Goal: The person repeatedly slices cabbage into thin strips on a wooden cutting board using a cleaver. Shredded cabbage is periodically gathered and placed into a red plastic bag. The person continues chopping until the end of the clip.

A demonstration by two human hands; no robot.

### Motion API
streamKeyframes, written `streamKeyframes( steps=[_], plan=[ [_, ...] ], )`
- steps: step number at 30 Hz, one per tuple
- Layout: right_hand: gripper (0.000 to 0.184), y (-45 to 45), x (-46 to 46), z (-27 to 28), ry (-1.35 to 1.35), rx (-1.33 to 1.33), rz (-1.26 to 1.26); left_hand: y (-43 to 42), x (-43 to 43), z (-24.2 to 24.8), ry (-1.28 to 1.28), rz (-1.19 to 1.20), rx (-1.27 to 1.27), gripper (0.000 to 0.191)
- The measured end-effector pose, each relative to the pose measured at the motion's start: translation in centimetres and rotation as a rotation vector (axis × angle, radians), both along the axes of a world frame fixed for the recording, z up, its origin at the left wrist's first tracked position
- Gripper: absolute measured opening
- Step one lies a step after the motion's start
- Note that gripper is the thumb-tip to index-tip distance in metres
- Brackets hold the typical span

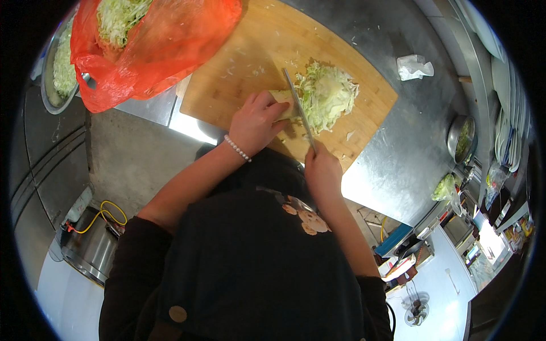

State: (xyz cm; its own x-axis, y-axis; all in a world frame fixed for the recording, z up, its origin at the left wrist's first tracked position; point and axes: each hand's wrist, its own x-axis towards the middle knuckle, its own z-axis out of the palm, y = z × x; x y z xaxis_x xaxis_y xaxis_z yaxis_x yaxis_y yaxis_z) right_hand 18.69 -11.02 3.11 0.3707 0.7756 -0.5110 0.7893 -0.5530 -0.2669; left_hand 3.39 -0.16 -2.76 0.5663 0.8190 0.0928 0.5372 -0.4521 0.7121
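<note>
My left hand (256, 123), with a bead bracelet at the wrist, holds a piece of cabbage (282, 97) down on the wooden cutting board (239, 59). In my right hand (323, 170) is the handle of a knife (298, 102), seen nearly edge-on. Its blade stands between the cabbage piece and a heap of shredded cabbage (330, 96) on the right part of the board. Small shreds lie scattered over the wood. A red plastic bag (170, 55) with shredded cabbage (119, 21) in it overlaps the board's left side.
A metal bowl (64, 106) of shredded cabbage stands at the far left. On the steel counter (384, 157) lie crumpled white paper or plastic (413, 67) and, at the right, a metal bowl (454, 132) with green contents. Stacked plates (507, 98) stand on a shelf.
</note>
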Motion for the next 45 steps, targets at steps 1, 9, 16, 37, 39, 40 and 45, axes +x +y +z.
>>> streamKeyframes(
  steps=[1,9,16,37,39,40,45],
  plan=[
    [0.025,0.4,0.0,-0.9,-0.024,-0.036,0.004,0.0,0.1,0.1,0.003,-0.001,0.008,0.036],
    [0.027,-0.1,0.4,2.1,0.038,0.091,-0.083,-0.1,-0.1,0.1,-0.017,0.006,-0.016,0.035],
    [0.026,0.4,0.0,-0.5,-0.016,-0.023,-0.001,0.1,0.0,0.0,-0.013,0.000,-0.015,0.036],
    [0.025,0.9,0.2,-1.7,-0.008,0.026,-0.010,0.0,-0.2,0.0,-0.002,-0.011,-0.033,0.034],
    [0.025,0.6,0.6,-0.1,0.050,0.129,-0.072,0.4,-0.2,-0.2,-0.036,0.000,-0.004,0.034],
    [0.025,0.3,0.7,1.1,0.074,0.174,-0.099,0.3,-0.2,-0.3,-0.048,0.003,-0.012,0.034],
    [0.027,0.4,1.6,4.2,0.141,0.186,-0.228,0.1,-1.0,-0.2,-0.075,0.015,-0.117,0.033]
  ],
)
